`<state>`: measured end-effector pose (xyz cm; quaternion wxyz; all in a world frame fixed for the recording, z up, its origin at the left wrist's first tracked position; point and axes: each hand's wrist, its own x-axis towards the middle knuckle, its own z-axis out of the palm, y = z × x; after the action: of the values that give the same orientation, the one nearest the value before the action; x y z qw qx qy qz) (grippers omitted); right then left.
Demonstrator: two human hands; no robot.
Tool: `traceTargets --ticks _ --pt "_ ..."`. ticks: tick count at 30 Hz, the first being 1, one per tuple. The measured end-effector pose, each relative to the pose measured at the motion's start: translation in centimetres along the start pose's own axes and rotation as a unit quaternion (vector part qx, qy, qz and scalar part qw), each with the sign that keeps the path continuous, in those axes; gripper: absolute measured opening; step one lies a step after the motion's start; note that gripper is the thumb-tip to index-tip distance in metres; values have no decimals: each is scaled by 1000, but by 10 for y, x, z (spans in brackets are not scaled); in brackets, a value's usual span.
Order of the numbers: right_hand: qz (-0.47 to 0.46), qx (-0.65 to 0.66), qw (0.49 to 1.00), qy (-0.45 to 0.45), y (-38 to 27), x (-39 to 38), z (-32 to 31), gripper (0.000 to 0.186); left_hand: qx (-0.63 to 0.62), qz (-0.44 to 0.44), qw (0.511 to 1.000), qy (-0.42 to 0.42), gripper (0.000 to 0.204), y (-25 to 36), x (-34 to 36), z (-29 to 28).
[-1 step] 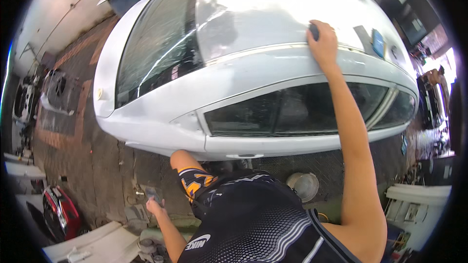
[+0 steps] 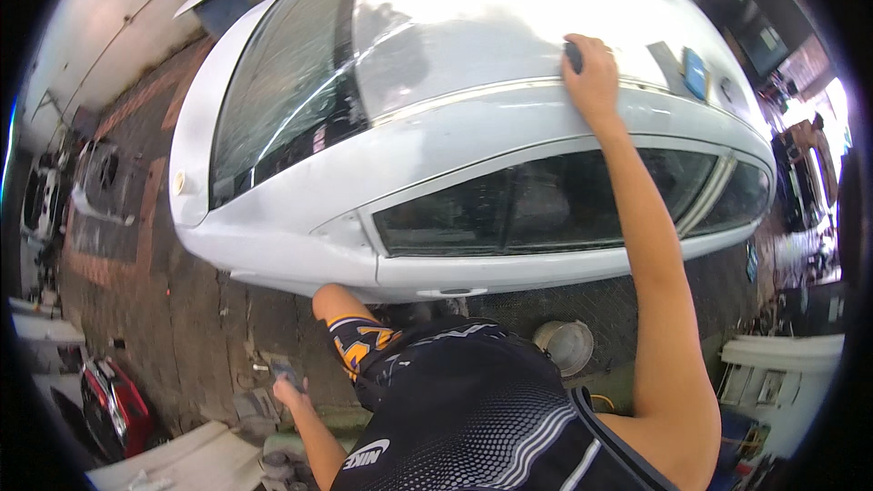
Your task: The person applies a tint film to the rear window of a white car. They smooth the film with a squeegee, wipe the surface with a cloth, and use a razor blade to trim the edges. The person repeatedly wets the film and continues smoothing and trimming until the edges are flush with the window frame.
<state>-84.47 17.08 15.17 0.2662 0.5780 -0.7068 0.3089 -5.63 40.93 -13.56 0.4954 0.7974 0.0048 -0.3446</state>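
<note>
A silver-white car (image 2: 473,136) with dull, patchy paint stands in front of me. My right hand (image 2: 596,80) is closed around a small dark block (image 2: 574,56), pressed on the roof (image 2: 509,50) just beyond the trim strip along its near edge. The block's underside is hidden. Low at my left side, away from the car, my left hand (image 2: 289,390) is closed on a flat greyish piece (image 2: 283,368), too small to name. Farther right on the roof lie a blue packet (image 2: 695,73) and a grey rectangular sheet (image 2: 665,64).
A round metal pot (image 2: 567,348) stands on the floor beside me, near the car's side. A red car light (image 2: 116,405) and pale panels (image 2: 186,459) lie at lower left. Loose car parts (image 2: 102,191) are by the left wall. A person (image 2: 807,134) is at far right.
The whole view has shifted slightly, moving the car a little left in the picture. My right hand with the dark block keeps nearly the same spot on the roof.
</note>
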Motion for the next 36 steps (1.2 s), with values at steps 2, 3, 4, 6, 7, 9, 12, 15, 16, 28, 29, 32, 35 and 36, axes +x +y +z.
traceTargets --ticks 2,3,4,6,7,9,12,15,16,28,29,32,35,36 --pt "3 17 1000 17 7 5 -8 42 -53 -40 998 17 42 -14 9 -15" --pt "14 -26 1000 10 14 10 -12 45 -72 -50 996 -1 42 -21 12 -22" --pt "27 -67 997 0 22 15 -15 49 -89 -61 994 -16 42 -27 14 -32" --pt "54 -103 993 7 53 24 -18 59 -96 -83 992 10 45 -46 20 -42" --pt "67 -99 992 27 74 32 -18 64 -88 -108 990 13 45 -52 25 -47" --pt "123 -59 989 48 119 54 -29 80 -69 -145 987 18 46 -67 34 -63" --pt "281 -80 956 0 164 57 -60 80 85 -8 995 -57 45 -98 47 -92" --pt "272 6 962 -18 196 34 -79 77 47 -20 997 -59 45 -107 47 -96" --pt "249 56 967 -16 190 26 -77 77 11 -40 998 -49 45 -107 43 -97" --pt "-49 37 996 -63 43 26 -1 56 -103 -83 990 -56 42 -68 18 -46" --pt "-66 76 992 -81 29 30 1 56 -101 -77 989 -72 42 -70 13 -50" --pt "-134 167 969 -125 -30 31 8 58 -72 -115 989 -60 48 -83 1 -57" --pt "-198 136 960 -144 -88 19 8 55 -111 -105 988 -36 53 -96 -24 -70" --pt "-208 120 959 -150 -96 18 10 53 -132 -104 985 -31 54 -97 -32 -73"
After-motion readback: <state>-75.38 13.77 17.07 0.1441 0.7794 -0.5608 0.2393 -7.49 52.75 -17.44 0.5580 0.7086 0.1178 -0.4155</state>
